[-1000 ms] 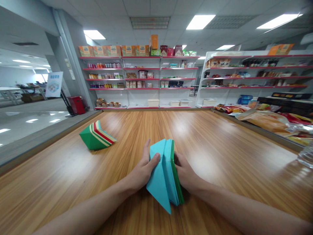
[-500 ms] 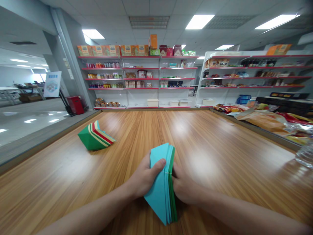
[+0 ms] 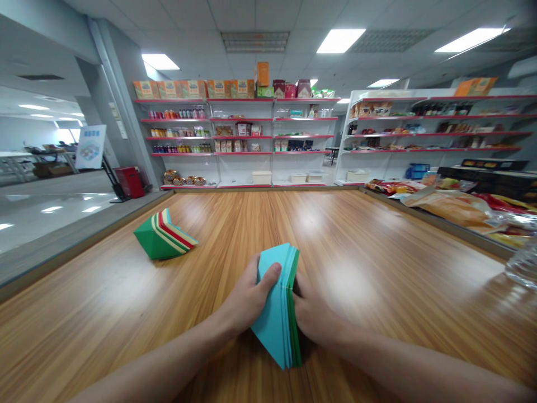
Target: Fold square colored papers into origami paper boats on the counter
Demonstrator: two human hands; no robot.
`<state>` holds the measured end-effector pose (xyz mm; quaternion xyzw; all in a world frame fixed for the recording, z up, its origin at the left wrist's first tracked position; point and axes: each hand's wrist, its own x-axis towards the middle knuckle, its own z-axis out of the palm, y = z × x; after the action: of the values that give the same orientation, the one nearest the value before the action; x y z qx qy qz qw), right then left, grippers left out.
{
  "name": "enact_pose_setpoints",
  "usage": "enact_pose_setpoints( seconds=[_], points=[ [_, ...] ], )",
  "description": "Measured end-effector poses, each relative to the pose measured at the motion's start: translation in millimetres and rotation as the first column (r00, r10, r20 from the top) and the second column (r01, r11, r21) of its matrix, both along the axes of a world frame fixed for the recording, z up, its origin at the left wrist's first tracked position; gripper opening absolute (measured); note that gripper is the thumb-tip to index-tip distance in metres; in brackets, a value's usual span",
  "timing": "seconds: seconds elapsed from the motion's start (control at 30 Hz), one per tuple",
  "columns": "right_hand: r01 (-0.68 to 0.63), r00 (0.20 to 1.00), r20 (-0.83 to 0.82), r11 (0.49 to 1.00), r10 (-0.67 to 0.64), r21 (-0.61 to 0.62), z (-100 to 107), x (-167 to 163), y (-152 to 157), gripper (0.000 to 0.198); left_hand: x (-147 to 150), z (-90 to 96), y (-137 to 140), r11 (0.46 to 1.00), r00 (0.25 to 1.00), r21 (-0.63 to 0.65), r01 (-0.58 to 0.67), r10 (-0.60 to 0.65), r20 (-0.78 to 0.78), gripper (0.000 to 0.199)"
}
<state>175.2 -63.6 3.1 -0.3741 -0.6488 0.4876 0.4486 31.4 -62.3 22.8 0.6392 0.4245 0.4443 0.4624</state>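
A stack of folded paper (image 3: 271,319), light blue on the left side and green on the right, is held upright and slightly tilted above the wooden table (image 3: 377,336). My left hand (image 3: 251,294) grips its blue face, thumb pressed on the front and fingers hidden behind. My right hand (image 3: 310,310) is closed against the green side; its fingertips are hidden behind the paper. Farther off to the left, another folded paper stack (image 3: 161,238) rests on the table, green outside with cream, red and blue layers.
A raised rim (image 3: 268,189) runs along the table's edges. Past the right rim lie snack packets (image 3: 453,207). Clear plastic (image 3: 522,266) sits at the far right. Stocked shelves (image 3: 241,117) stand behind the table, and a sign board (image 3: 91,146) is at left.
The held paper stack has risen slightly, its lower end most clearly, and both hands have moved a little with it. The left thumb has shifted slightly up. The other stack stays in place.
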Motion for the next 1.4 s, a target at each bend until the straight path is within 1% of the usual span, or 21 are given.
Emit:
enact_pose_setpoints(
  seconds=[0.07, 0.1, 0.17, 0.23, 0.27, 0.3, 0.33, 0.4, 0.43, 0.47, 0.5, 0.57, 0.63, 0.67, 0.77, 0.87, 0.97, 1.07, 1.17, 1.3, 1.4],
  points=[
    [0.098, 0.995, -0.009, 0.993, -0.097, 0.071, -1.3, 0.5, 4.9, 0.031, 0.1, 0.7, 0.1, 0.993, 0.995, 0.107, -0.040, 0.049, -0.083, 0.057],
    [0.105, 0.994, -0.003, 0.988, -0.105, 0.114, -1.0, 1.2, 6.4, 0.030, -0.2, 1.1, 0.1, 0.986, 0.989, 0.162, -0.042, 0.064, -0.132, 0.062],
    [0.029, 0.999, 0.036, 0.983, -0.036, 0.184, 1.1, 3.0, 6.9, 0.030, -1.3, 1.3, 1.0, 0.970, 0.977, 0.239, -0.048, 0.095, -0.190, 0.065],
    [-0.054, 0.996, 0.086, 0.979, 0.038, 0.197, 3.2, 4.4, 5.7, 0.029, -3.1, -0.5, 4.2, 0.967, 0.983, 0.245, -0.073, 0.112, -0.148, 0.051],
    [-0.052, 0.994, 0.101, 0.980, 0.033, 0.193, 3.4, 4.9, 5.5, 0.028, -4.1, -2.1, 6.7, 0.973, 0.989, 0.212, -0.093, 0.115, -0.097, 0.041],
    [-0.014, 0.994, 0.106, 0.981, -0.007, 0.192, 2.8, 5.5, 6.1, 0.027, -5.0, -4.0, 9.4, 0.980, 0.991, 0.158, -0.119, 0.127, -0.039, 0.033],
    [0.054, 0.991, 0.108, 0.979, -0.077, 0.197, 1.5, 6.1, 7.6, 0.026, -5.7, -6.1, 12.2, 0.984, 0.988, 0.088, -0.152, 0.151, 0.019, 0.029],
    [0.213, 0.967, 0.099, 0.956, -0.236, 0.203, -2.7, 7.8, 13.4, 0.024, -6.6, -9.5, 16.6, 0.973, 0.967, -0.057, -0.224, 0.229, 0.112, 0.031],
    [0.262, 0.954, 0.098, 0.947, -0.283, 0.184, -4.8, 8.8, 17.0, 0.024, -6.7, -10.6, 18.0, 0.964, 0.956, -0.110, -0.243, 0.257, 0.141, 0.032],
    [0.271, 0.953, 0.100, 0.951, -0.287, 0.146, -6.4, 9.8, 20.5, 0.024, -6.9, -11.1, 18.8, 0.960, 0.952, -0.141, -0.240, 0.262, 0.160, 0.032],
    [0.239, 0.962, 0.108, 0.966, -0.249, 0.099, -7.2, 10.7, 23.5, 0.023, -7.1, -11.0, 19.2, 0.965, 0.957, -0.153, -0.213, 0.238, 0.165, 0.031],
    [0.123, 0.982, 0.143, 0.992, -0.126, 0.031, -6.8, 11.9, 26.9, 0.020, -8.5, -9.6, 19.5, 0.978, 0.980, -0.160, -0.130, 0.152, 0.132, 0.028],
    [0.033, 0.979, 0.201, 0.999, -0.038, 0.029, -5.0, 12.3, 26.9, 0.020, -11.0, -6.8, 20.1, 0.981, 0.995, -0.183, -0.066, 0.079, 0.066, 0.026],
    [0.014, 0.973, 0.230, 0.999, -0.023, 0.043, -4.4, 12.4, 26.2, 0.020, -12.5, -5.2, 20.6, 0.980, 0.998, -0.194, -0.049, 0.055, 0.030, 0.025],
    [0.001, 0.962, 0.271, 0.997, -0.023, 0.081, -5.5, 13.4, 23.8, 0.019, -15.1, -1.0, 21.7, 0.983, 0.997, -0.180, -0.035, 0.022, -0.075, 0.024],
    [-0.009, 0.958, 0.285, 0.992, -0.029, 0.129, -9.6, 15.8, 22.9, 0.013, -13.7, 0.8, 20.5, 0.995, 0.985, -0.095, -0.029, 0.012, -0.170, 0.020],
    [-0.034, 0.951, 0.308, 0.984, -0.023, 0.177, -11.7, 17.1, 21.9, 0.011, -11.0, 0.0, 18.0, 0.999, 0.971, -0.006, -0.033, 0.031, -0.238, 0.015],
    [-0.044, 0.951, 0.308, 0.978, -0.022, 0.206, -10.2, 15.8, 19.4, 0.010, -10.1, -2.1, 16.0, 0.998, 0.970, 0.044, -0.036, 0.046, -0.239, 0.011],
    [-0.034, 0.958, 0.285, 0.977, -0.028, 0.211, -7.4, 13.2, 15.1, 0.009, -11.1, -3.8, 15.1, 0.997, 0.968, 0.061, -0.043, 0.057, -0.243, 0.013],
    [-0.016, 0.964, 0.264, 0.983, -0.033, 0.181, -4.7, 9.4, 11.0, 0.010, -13.2, -4.5, 15.3, 0.997, 0.971, 0.059, -0.054, 0.067, -0.232, 0.012],
    [0.012, 0.970, 0.238, 0.992, -0.042, 0.127, -4.0, 6.5, 12.8, 0.012, -15.1, -4.9, 16.8, 0.998, 0.983, 0.044, -0.055, 0.062, -0.175, 0.008]
  ],
)
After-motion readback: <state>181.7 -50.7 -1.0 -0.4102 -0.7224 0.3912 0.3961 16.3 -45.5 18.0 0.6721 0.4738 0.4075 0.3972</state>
